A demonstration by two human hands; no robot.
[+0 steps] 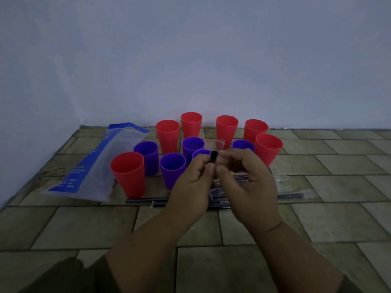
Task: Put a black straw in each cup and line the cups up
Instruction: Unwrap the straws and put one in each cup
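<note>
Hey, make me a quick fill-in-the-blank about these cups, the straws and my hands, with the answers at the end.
The left hand and right hand pinch a straw coloured ____.
Among the purple cups stand ____ red cups.
The plastic bag lies to the ____ of the cups.
Loose straws lie on the tiled ____.
Missing words: black, six, left, floor.

Dim, bluish, soft, wide-angle edge warping.
</note>
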